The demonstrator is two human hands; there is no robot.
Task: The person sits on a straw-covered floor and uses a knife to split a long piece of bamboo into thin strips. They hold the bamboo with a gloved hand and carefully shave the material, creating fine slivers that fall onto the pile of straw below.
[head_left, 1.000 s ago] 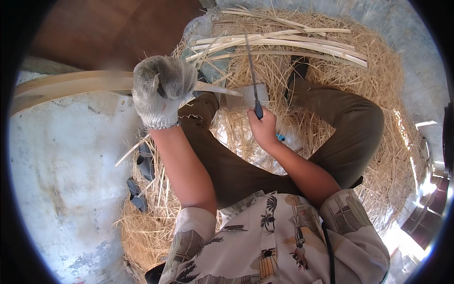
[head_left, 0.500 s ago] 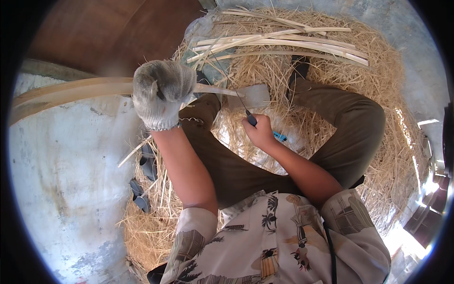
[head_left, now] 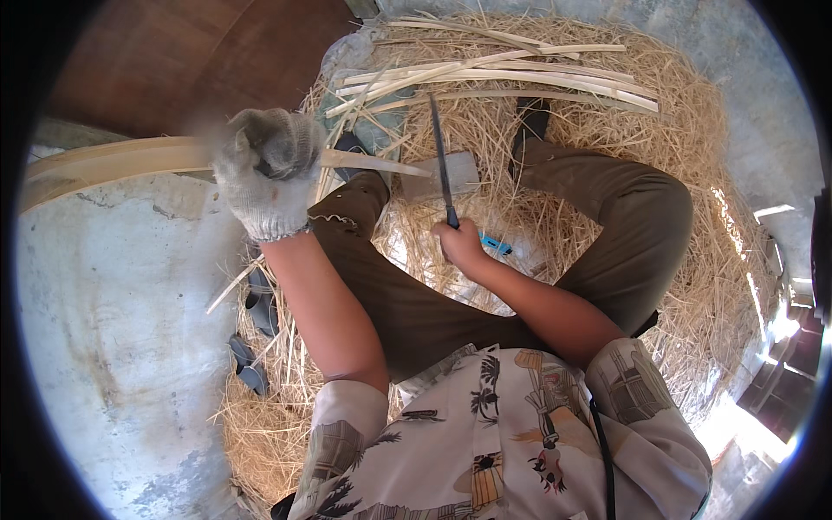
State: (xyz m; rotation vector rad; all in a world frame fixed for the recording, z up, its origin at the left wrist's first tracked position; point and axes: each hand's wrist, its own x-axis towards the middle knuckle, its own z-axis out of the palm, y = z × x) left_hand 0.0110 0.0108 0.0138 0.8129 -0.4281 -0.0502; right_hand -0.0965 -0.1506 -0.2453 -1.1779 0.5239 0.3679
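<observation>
My left hand (head_left: 264, 173), in a grey knitted glove, grips a long pale bamboo strip (head_left: 113, 160) that runs off to the left; its pointed end (head_left: 381, 163) sticks out to the right of the glove. My bare right hand (head_left: 461, 244) holds a dark-bladed knife (head_left: 440, 160) with the blade pointing up and away, just right of the strip's tip. I sit on straw with knees bent in olive trousers (head_left: 607, 217).
A pile of split bamboo strips (head_left: 494, 78) lies on the straw (head_left: 693, 286) ahead. A flat grey block (head_left: 442, 173) sits behind the knife. A small blue object (head_left: 496, 245) lies by my right hand. Dark sandals (head_left: 256, 334) rest at the left, on the concrete floor (head_left: 113, 329).
The knife dropped toward my lap half a second ago, then rose again so the blade points up. My left hand kept its hold on the strip and shifted slightly.
</observation>
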